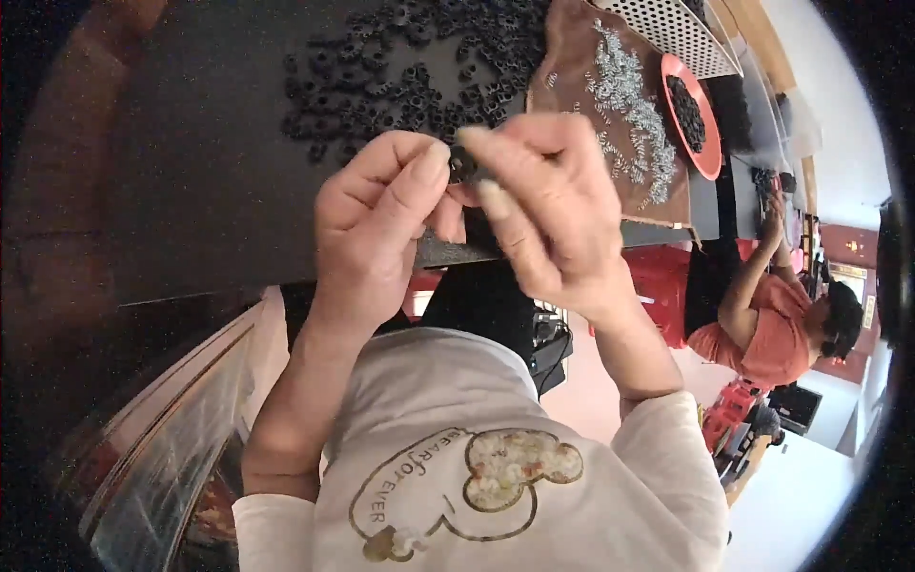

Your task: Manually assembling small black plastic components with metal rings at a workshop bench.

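As left hand [370, 219] and right hand [562, 214] pinch a black part [461, 166] left of the cloth [569, 84], it seems stiff, best edge-held.

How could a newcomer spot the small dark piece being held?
On the dark table, find the scattered black pieces. Just below in view, the left hand and right hand meet. The dark piece is held between them, unlike the loose ones.

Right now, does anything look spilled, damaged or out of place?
Nothing stands out: loose black parts lie on the dark table, and silvery springs spread over the brown cloth. The dark piece between the fingers is too covered to check.
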`<control>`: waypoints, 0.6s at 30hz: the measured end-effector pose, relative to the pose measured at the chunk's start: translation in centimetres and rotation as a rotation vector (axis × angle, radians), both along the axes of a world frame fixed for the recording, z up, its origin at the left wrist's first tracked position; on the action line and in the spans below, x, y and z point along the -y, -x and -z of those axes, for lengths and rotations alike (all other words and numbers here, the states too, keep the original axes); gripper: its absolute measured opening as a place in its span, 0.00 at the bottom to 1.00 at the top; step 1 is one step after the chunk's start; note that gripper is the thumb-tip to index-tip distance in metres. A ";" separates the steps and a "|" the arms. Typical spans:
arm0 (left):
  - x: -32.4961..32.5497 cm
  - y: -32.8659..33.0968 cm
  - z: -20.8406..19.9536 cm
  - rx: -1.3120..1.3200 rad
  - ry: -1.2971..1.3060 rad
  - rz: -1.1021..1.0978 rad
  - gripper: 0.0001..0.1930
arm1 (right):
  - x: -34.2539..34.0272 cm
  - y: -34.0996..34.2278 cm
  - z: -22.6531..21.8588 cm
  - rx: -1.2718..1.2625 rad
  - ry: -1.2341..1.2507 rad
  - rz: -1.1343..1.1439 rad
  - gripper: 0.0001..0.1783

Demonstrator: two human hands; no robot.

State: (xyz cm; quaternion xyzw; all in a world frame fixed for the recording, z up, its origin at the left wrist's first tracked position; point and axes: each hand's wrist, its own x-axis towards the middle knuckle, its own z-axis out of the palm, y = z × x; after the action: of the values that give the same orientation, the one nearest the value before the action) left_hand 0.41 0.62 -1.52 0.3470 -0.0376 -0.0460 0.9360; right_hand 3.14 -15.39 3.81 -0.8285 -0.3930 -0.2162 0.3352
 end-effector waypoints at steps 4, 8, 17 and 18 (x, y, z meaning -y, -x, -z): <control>-0.4 0.1 0.1 0.037 -0.039 0.030 0.10 | 0.1 0.0 0.1 -0.131 -0.007 -0.155 0.20; -0.1 0.3 0.1 0.046 -0.212 0.018 0.10 | 2.0 -1.5 0.2 -0.213 -0.121 0.025 0.11; -0.1 -0.1 -0.1 0.086 -0.162 0.004 0.10 | 2.9 -10.2 0.6 -0.160 0.390 -0.019 0.07; 0.0 -0.1 -0.1 0.083 -0.163 0.001 0.10 | 2.6 -10.6 0.5 -0.162 0.389 -0.023 0.07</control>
State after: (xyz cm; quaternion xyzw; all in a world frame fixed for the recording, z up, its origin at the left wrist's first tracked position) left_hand 0.55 0.66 -1.43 0.4236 -0.0729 -0.0350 0.9022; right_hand 13.78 -17.98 3.30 -0.8879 -0.4084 -0.0650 0.2017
